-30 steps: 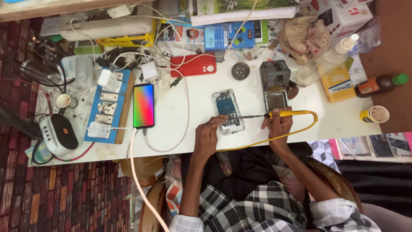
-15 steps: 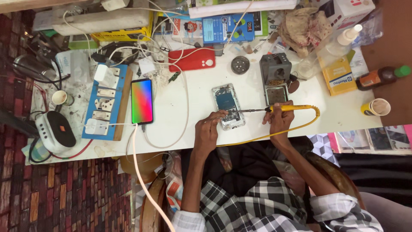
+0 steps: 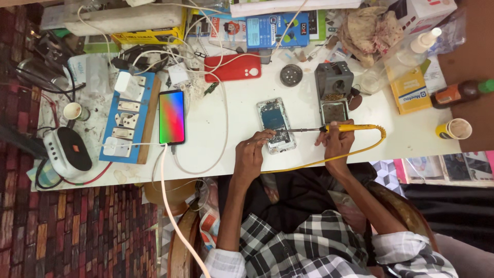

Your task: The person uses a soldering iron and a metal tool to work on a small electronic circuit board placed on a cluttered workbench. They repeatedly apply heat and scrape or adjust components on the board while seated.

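An opened phone (image 3: 276, 124) lies back-up on the white table (image 3: 226, 149), its boards exposed. My left hand (image 3: 250, 154) rests at the phone's near left edge, fingertips touching it. My right hand (image 3: 337, 142) grips a yellow-handled soldering iron (image 3: 350, 127), its thin metal tip reaching left onto the phone's lower part. A yellow cord (image 3: 329, 159) loops from the handle back along the table's near edge.
A lit phone with a rainbow screen (image 3: 172, 117) lies left on a white cable beside a blue switchboard (image 3: 125, 121). A red phone case (image 3: 232, 67), round tin (image 3: 290, 75), grey iron stand (image 3: 334, 90), yellow box (image 3: 409, 91), brown bottle (image 3: 455, 93) and paper cup (image 3: 455, 128) crowd the back and right.
The view has shifted slightly; both hands stay on the opened phone, with the soldering iron tip still at its lower part.
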